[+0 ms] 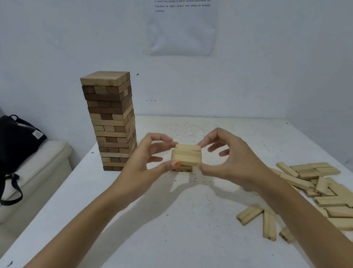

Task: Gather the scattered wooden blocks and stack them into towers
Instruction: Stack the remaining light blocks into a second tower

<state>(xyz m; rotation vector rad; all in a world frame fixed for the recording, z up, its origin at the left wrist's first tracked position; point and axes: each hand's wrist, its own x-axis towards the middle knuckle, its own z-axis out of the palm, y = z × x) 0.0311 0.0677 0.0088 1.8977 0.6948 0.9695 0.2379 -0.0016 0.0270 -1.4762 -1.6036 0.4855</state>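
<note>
Near the middle of the counter (184,230), the left hand (145,163) and the right hand (233,160) pinch a set of three pale blocks (187,155) from its two sides. The fingers (162,137) are curled around its ends. The set is directly over a low row of numbered blocks (181,169); I cannot tell if it touches them. Only side pressure keeps the three together, so if one hand loosens first, the middle block may drop or the layer may land crooked and push the row below. The finished tall tower (110,121) stands close to the left edge, near the left wrist, and a wide elbow move could knock it. The scattered blocks (326,194) lie along the right edge.
</note>
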